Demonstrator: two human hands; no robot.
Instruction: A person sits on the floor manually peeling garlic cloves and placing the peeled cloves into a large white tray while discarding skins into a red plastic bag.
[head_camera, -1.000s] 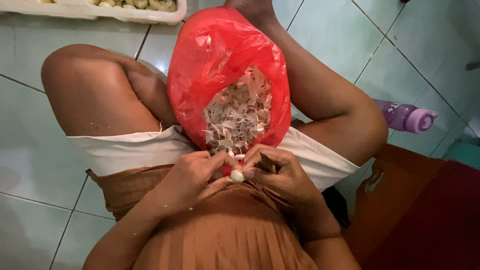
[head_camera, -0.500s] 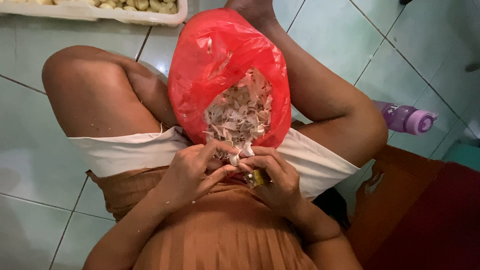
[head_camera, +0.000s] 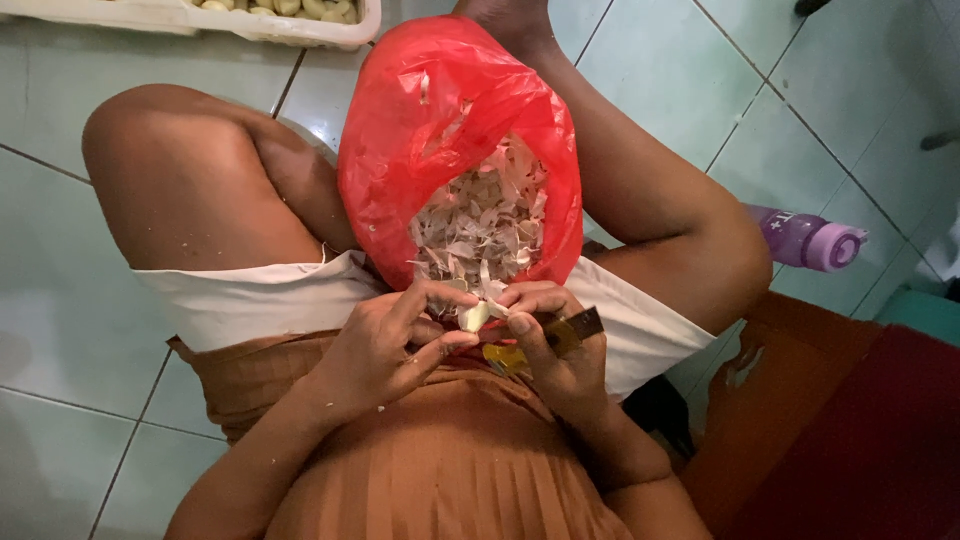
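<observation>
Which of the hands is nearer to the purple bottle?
Right. The right hand is closer to the purple bottle, which lies on the floor to its right; the left hand is farther away, beyond the right one.

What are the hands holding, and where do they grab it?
The left hand pinches a garlic clove by its lower end. The right hand grips a small knife by its yellow handle, touching the clove's top.

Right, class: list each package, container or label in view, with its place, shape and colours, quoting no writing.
Red plastic bag: between the knees, open, holding pale papery peelings.
White tray: top edge, rectangular, holding pale peeled pieces.
Purple bottle: lying on the floor tiles at right, cylindrical, lighter cap, small white marking.
No signs or screens.
</observation>
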